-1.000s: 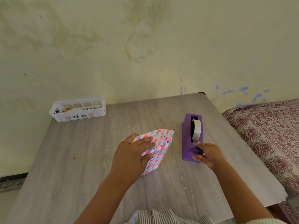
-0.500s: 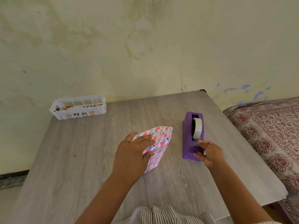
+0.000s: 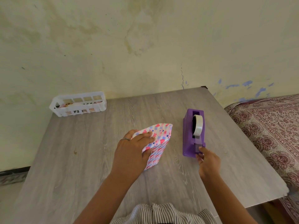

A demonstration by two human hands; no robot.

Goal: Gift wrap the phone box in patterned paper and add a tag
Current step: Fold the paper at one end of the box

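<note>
The phone box point(image 3: 159, 139), wrapped in white paper with pink and blue hearts, lies in the middle of the grey table point(image 3: 84, 159). My left hand point(image 3: 132, 149) presses flat on its near half and holds the paper down. To its right stands a purple tape dispenser point(image 3: 193, 133) with a roll of clear tape point(image 3: 198, 125). My right hand point(image 3: 207, 160) is at the dispenser's near end, with thumb and fingers pinching the free end of the tape, and a short strip is drawn out over the cutter.
A white slotted basket point(image 3: 78, 103) with small items stands at the table's far left, against the stained wall. A bed with a maroon patterned cover point(image 3: 271, 126) lies just right of the table. My striped shirt shows at the bottom edge.
My right hand has pulled back toward me from the dispenser's cutter, drawing out a short strip of tape. My left hand and the wrapped box have stayed in place.
</note>
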